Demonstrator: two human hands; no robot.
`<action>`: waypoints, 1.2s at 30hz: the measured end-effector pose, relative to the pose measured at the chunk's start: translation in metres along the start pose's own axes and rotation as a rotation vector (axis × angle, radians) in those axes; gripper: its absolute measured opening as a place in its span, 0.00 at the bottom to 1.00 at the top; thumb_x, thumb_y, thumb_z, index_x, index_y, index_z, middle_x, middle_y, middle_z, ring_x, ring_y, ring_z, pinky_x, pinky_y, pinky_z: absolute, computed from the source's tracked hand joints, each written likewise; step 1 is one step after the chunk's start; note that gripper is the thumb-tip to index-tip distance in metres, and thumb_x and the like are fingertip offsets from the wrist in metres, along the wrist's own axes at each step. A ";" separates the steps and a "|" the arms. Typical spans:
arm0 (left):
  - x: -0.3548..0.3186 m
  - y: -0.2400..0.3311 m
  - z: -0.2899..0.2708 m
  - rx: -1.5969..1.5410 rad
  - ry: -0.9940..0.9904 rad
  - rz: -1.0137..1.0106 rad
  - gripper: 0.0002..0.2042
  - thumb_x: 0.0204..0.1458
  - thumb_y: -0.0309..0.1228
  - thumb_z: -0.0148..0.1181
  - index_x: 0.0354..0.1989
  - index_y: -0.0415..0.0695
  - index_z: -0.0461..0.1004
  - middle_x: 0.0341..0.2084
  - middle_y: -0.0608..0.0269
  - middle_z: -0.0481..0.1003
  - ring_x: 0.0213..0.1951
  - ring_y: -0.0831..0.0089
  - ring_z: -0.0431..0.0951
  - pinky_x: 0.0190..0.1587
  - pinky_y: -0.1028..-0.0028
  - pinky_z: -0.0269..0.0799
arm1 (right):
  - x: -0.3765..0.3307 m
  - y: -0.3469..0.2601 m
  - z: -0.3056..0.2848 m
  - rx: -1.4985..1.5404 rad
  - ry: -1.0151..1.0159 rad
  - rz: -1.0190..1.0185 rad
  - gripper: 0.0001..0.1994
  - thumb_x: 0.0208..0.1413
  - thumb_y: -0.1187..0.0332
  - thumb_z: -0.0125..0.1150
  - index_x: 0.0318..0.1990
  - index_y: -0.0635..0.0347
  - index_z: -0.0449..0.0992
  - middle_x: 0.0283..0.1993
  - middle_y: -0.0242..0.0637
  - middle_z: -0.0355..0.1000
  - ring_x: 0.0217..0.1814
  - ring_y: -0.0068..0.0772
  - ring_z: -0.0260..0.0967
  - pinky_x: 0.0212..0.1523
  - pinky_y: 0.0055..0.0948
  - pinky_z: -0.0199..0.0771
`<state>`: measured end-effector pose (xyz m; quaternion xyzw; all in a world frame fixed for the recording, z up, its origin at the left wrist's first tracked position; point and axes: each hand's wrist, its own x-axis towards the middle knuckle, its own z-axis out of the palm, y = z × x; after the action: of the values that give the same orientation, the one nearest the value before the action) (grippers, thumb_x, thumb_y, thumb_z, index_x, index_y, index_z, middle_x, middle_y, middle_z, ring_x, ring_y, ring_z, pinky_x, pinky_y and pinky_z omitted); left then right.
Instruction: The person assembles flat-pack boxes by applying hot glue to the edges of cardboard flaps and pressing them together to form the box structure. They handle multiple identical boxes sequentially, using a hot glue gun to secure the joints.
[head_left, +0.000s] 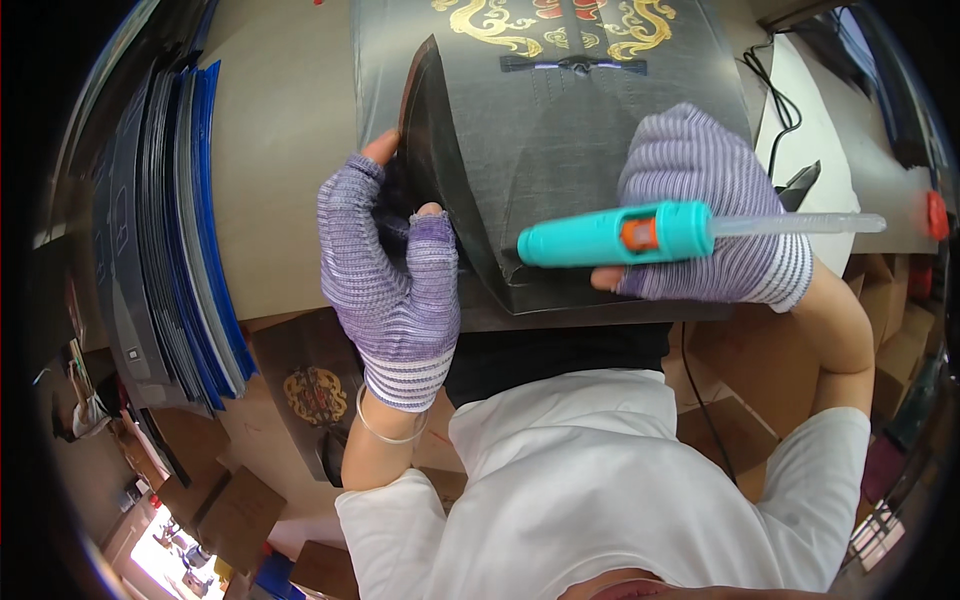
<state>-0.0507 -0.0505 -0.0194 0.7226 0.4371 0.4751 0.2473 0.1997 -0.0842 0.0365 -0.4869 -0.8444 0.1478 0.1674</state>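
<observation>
A large black sheet (560, 150), with gold and red ornament at its far end, lies in front of me. My left hand (390, 260), in a purple striped glove with bare fingertips, grips the raised black flap (430, 135) at the sheet's left side, thumb toward me and fingers behind. My right hand (700, 200), gloved alike, is closed around a turquoise glue gun (590, 240) with an orange part. Its tip points left over the sheet's near edge, close to the flap's fold. A translucent glue stick (800, 225) juts from its rear end.
A stack of black and blue sheets (190, 230) stands at the left of the table (280, 130). Black cable (785, 110) loops over a white sheet (810, 140) at the right. Below are cardboard boxes (240, 515) and another ornamented black piece (310, 390).
</observation>
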 end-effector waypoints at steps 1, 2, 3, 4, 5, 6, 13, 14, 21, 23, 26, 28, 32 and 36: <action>0.000 -0.001 -0.001 0.021 -0.006 0.016 0.22 0.52 0.21 0.59 0.58 0.39 0.70 0.47 0.59 0.73 0.28 0.79 0.68 0.36 0.78 0.69 | 0.002 0.001 -0.003 -0.037 0.057 0.015 0.21 0.38 0.49 0.76 0.23 0.57 0.75 0.25 0.36 0.69 0.32 0.43 0.69 0.38 0.38 0.70; 0.000 -0.001 -0.001 0.016 -0.010 0.010 0.22 0.52 0.21 0.59 0.58 0.39 0.70 0.48 0.59 0.73 0.28 0.79 0.69 0.36 0.78 0.69 | 0.005 0.003 -0.006 -0.074 0.114 0.029 0.22 0.38 0.49 0.76 0.22 0.57 0.74 0.24 0.37 0.68 0.32 0.43 0.69 0.37 0.38 0.70; 0.000 -0.001 -0.001 0.012 -0.013 0.004 0.22 0.52 0.21 0.59 0.58 0.39 0.69 0.48 0.59 0.73 0.28 0.79 0.69 0.36 0.78 0.69 | 0.004 0.008 -0.007 -0.084 0.199 0.022 0.22 0.37 0.50 0.77 0.22 0.56 0.72 0.23 0.37 0.66 0.30 0.43 0.67 0.34 0.38 0.69; 0.000 0.001 -0.001 -0.018 -0.014 -0.024 0.22 0.52 0.21 0.59 0.57 0.39 0.69 0.48 0.59 0.73 0.28 0.79 0.69 0.36 0.78 0.69 | 0.002 0.013 -0.011 -0.131 0.165 0.080 0.22 0.36 0.52 0.79 0.23 0.57 0.73 0.23 0.36 0.66 0.29 0.41 0.67 0.33 0.38 0.69; -0.001 0.001 -0.001 -0.027 -0.013 -0.035 0.22 0.52 0.21 0.59 0.57 0.38 0.69 0.48 0.59 0.73 0.28 0.79 0.69 0.36 0.78 0.69 | 0.000 0.014 -0.011 -0.098 0.194 0.174 0.22 0.36 0.53 0.79 0.24 0.58 0.73 0.24 0.36 0.67 0.30 0.39 0.68 0.33 0.38 0.70; 0.000 0.002 -0.001 -0.037 -0.014 -0.042 0.22 0.52 0.21 0.59 0.57 0.38 0.69 0.49 0.59 0.73 0.29 0.79 0.69 0.36 0.78 0.70 | -0.002 0.014 -0.012 -0.064 0.225 0.271 0.21 0.36 0.54 0.79 0.25 0.59 0.73 0.25 0.35 0.68 0.30 0.38 0.68 0.33 0.38 0.71; 0.000 0.002 0.000 -0.001 -0.021 -0.037 0.22 0.53 0.22 0.59 0.58 0.38 0.69 0.50 0.57 0.73 0.37 0.74 0.72 0.42 0.76 0.70 | 0.002 -0.004 -0.010 0.040 0.051 -0.047 0.20 0.37 0.53 0.78 0.25 0.57 0.76 0.28 0.36 0.73 0.35 0.43 0.71 0.38 0.37 0.72; 0.000 0.000 0.000 0.031 -0.020 -0.010 0.22 0.53 0.22 0.59 0.58 0.38 0.69 0.51 0.57 0.73 0.39 0.73 0.73 0.43 0.76 0.70 | 0.002 -0.005 -0.010 -0.044 0.072 -0.068 0.20 0.37 0.52 0.78 0.24 0.57 0.75 0.26 0.36 0.71 0.33 0.43 0.70 0.37 0.37 0.71; -0.001 0.000 0.001 -0.026 -0.009 -0.038 0.22 0.52 0.22 0.60 0.58 0.37 0.69 0.51 0.56 0.73 0.43 0.70 0.73 0.46 0.74 0.70 | -0.005 0.016 -0.016 -0.083 0.274 0.253 0.19 0.41 0.55 0.77 0.26 0.58 0.75 0.26 0.36 0.70 0.31 0.42 0.70 0.35 0.36 0.71; -0.001 0.002 0.002 -0.023 -0.015 -0.052 0.22 0.52 0.21 0.59 0.58 0.37 0.70 0.50 0.56 0.73 0.42 0.70 0.73 0.45 0.74 0.69 | -0.006 0.018 -0.017 0.108 0.307 0.289 0.18 0.41 0.55 0.77 0.27 0.58 0.76 0.28 0.36 0.72 0.33 0.42 0.70 0.36 0.37 0.71; 0.000 0.005 0.001 -0.032 -0.015 -0.057 0.22 0.51 0.21 0.60 0.58 0.38 0.70 0.49 0.57 0.73 0.41 0.70 0.72 0.45 0.75 0.69 | -0.001 0.007 -0.018 0.063 0.125 -0.005 0.17 0.41 0.55 0.77 0.29 0.58 0.78 0.30 0.38 0.74 0.34 0.43 0.71 0.39 0.37 0.72; 0.000 0.005 -0.001 -0.013 -0.017 -0.055 0.22 0.51 0.22 0.59 0.58 0.38 0.70 0.49 0.57 0.73 0.41 0.70 0.72 0.46 0.75 0.69 | -0.003 0.000 -0.011 0.053 0.076 -0.038 0.18 0.41 0.55 0.77 0.28 0.57 0.78 0.28 0.38 0.72 0.34 0.44 0.70 0.40 0.38 0.71; -0.001 0.002 0.000 0.002 -0.014 -0.030 0.22 0.52 0.23 0.60 0.58 0.38 0.70 0.49 0.57 0.73 0.41 0.70 0.72 0.46 0.74 0.69 | -0.002 0.004 -0.014 -0.225 0.143 0.115 0.20 0.41 0.52 0.77 0.22 0.55 0.73 0.22 0.36 0.68 0.27 0.44 0.66 0.34 0.38 0.67; -0.001 -0.001 0.000 -0.012 0.006 -0.025 0.21 0.53 0.25 0.61 0.57 0.38 0.70 0.49 0.57 0.73 0.42 0.70 0.72 0.46 0.74 0.69 | -0.008 0.016 -0.017 -0.097 0.349 0.330 0.17 0.44 0.50 0.75 0.26 0.53 0.79 0.21 0.36 0.72 0.25 0.41 0.70 0.31 0.36 0.69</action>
<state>-0.0508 -0.0512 -0.0209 0.7140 0.4439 0.4769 0.2563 0.2233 -0.0820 0.0440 -0.6437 -0.7180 0.0459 0.2607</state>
